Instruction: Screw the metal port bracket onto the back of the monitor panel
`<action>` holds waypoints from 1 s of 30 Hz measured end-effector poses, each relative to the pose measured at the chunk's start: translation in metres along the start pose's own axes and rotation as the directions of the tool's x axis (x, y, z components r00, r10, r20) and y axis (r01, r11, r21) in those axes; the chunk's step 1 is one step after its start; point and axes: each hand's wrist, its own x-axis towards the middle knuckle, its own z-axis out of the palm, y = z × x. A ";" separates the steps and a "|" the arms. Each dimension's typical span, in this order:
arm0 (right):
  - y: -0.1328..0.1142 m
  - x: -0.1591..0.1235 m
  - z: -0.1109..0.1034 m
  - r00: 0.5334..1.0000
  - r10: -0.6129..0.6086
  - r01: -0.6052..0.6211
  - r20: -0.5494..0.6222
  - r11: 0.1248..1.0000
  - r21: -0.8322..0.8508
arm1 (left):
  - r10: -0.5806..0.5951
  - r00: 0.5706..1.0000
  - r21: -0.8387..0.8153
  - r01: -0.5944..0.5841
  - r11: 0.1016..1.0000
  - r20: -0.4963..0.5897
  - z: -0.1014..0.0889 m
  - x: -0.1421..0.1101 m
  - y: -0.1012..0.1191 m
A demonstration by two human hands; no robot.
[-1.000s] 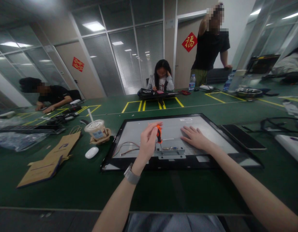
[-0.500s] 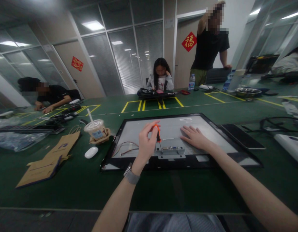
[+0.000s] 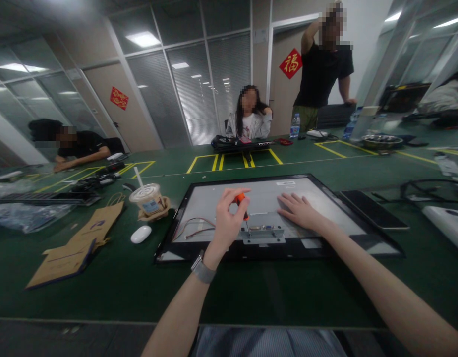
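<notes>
Left hand (image 3: 230,220) pinches orange screwdriver (image 3: 246,216); right hand (image 3: 298,212) spread flat on panel (image 3: 199,198), gripping nothing. Panel sits back from green table's (image 3: 113,292) near edge; far side, 2 doors (image 3: 102,91).

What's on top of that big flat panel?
On the panel: a metal bracket, thin wires, a white label and the right hand, lying flat. The left hand holds an orange screwdriver over it. What's under the right hand is covered.

"What lies on the table (image 3: 121,300)?"

"A display panel (image 3: 264,199), with a bracket (image 3: 264,239) on it near its front edge."

"And left of the panel?"

"A mouse (image 3: 141,235), a cup (image 3: 146,200) behind it, and a paper bag (image 3: 77,245) further left."

"And right?"

"A slab (image 3: 373,210), just beside it."
</notes>
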 end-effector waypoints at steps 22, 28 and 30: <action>-0.003 -0.002 -0.006 1.000 -0.005 0.005 0.007 1.000 -0.013 | 0.030 0.999 0.005 -0.030 1.000 -0.020 0.002 -0.002 -0.004; -0.004 -0.003 -0.007 1.000 -0.001 0.001 0.015 1.000 -0.009 | 0.021 0.997 0.046 -0.018 0.999 -0.078 0.001 -0.001 -0.006; -0.004 -0.003 -0.006 1.000 -0.001 0.001 0.012 1.000 -0.010 | 0.016 0.996 0.024 -0.014 1.000 -0.091 0.001 0.000 -0.007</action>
